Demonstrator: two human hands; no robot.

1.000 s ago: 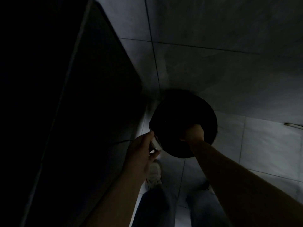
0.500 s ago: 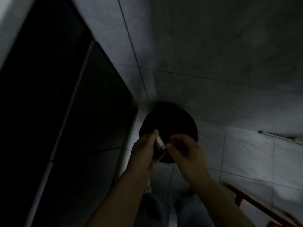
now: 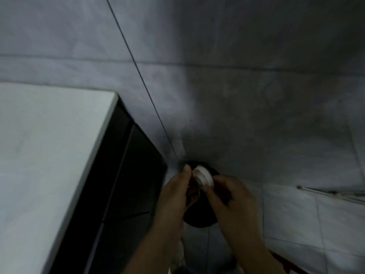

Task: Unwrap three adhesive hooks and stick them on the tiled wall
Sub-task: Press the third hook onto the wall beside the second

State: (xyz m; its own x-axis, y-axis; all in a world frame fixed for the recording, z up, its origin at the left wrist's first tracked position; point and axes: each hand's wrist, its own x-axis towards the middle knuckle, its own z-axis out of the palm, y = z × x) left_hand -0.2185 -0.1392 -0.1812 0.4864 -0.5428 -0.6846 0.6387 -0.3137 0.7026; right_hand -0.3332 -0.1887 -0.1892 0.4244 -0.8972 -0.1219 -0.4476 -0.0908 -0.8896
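Both hands pinch one white adhesive hook just above the dark round bin: left hand at its left edge, right hand below it. In this dim light, peeling could slip and drop the hook into the bin, or fingers could foul the adhesive.

My view tilts up: a white counter top now fills the left. My right hand leaves the black bucket and joins my left hand, both pinching the white hook.
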